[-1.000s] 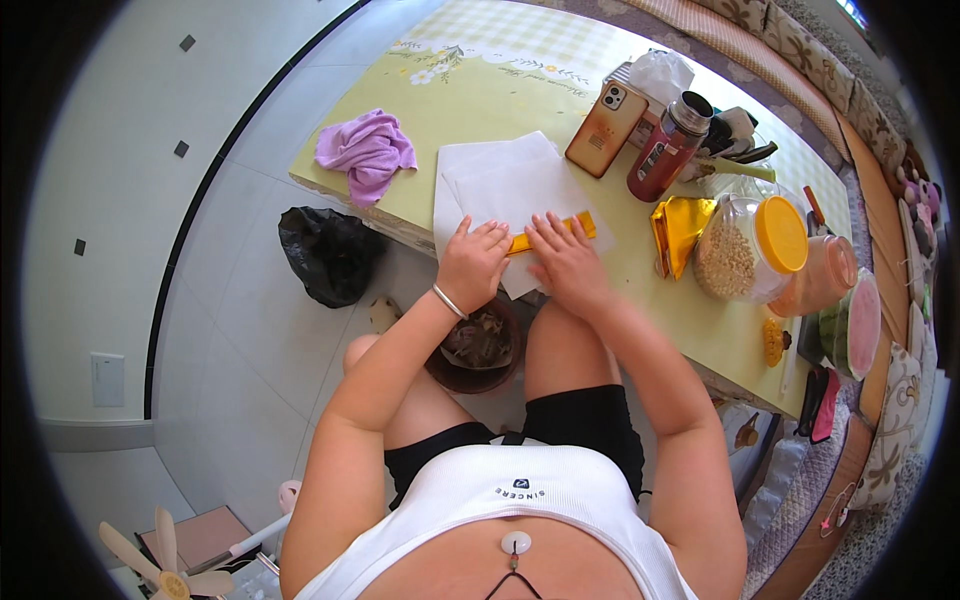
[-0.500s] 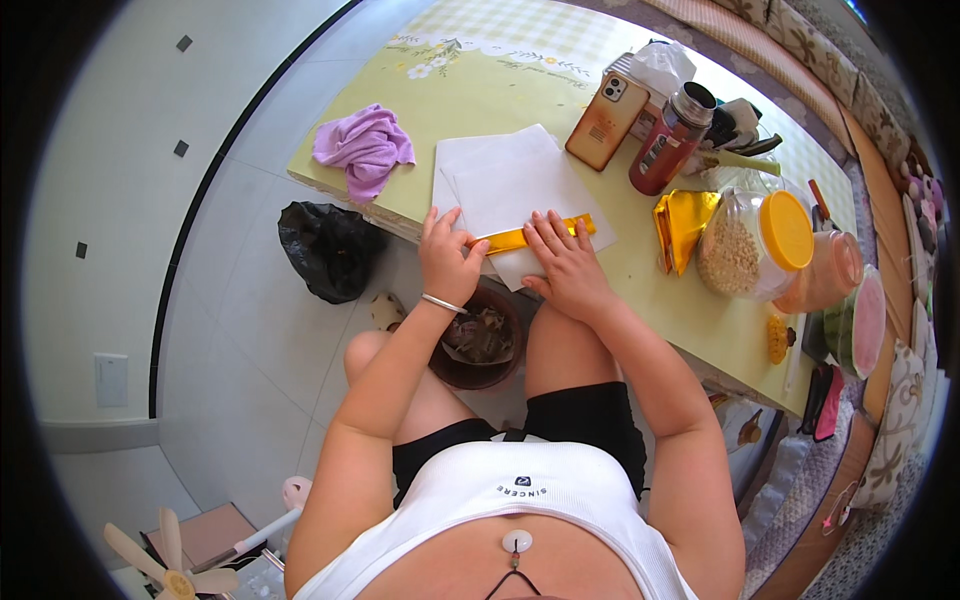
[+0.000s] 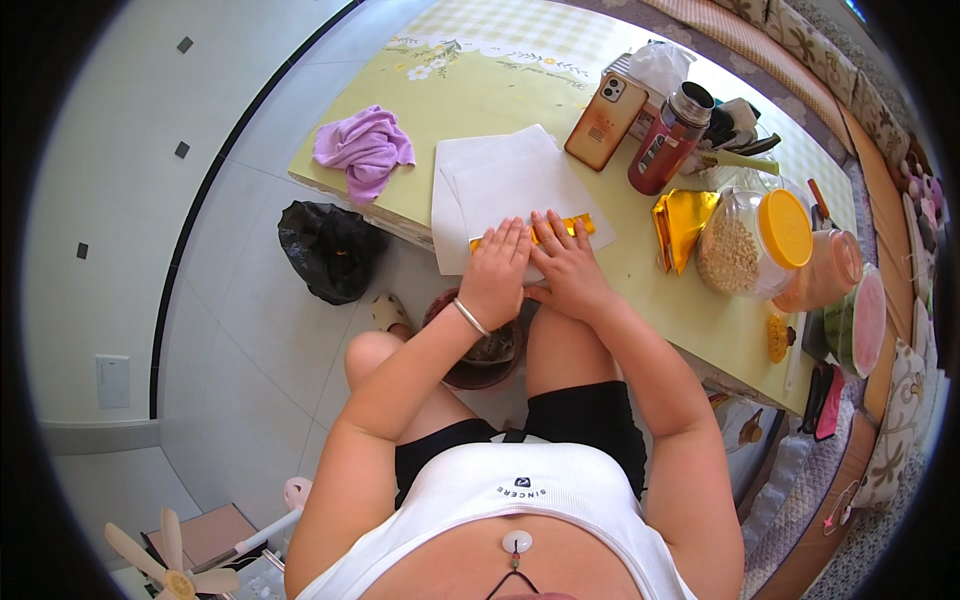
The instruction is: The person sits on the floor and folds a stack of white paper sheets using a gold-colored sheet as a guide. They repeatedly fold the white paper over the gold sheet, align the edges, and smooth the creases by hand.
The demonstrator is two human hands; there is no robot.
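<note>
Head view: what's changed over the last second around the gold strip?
The left hand first slid left to the strip's left end, then moved back right; it now lies flat across the gold strip, close beside the right hand. No visible grasp or release. About as before: right hand on the strip, strip on the white sheets, phone, purple cloth.

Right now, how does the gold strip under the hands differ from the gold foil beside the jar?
The gold strip is long and narrow; the gold foil is broader. The strip lies on white paper, while the foil sits beside the jar. The left hand and right hand partly cover the strip; neither hand touches the foil. Both are shiny and gold.
</note>
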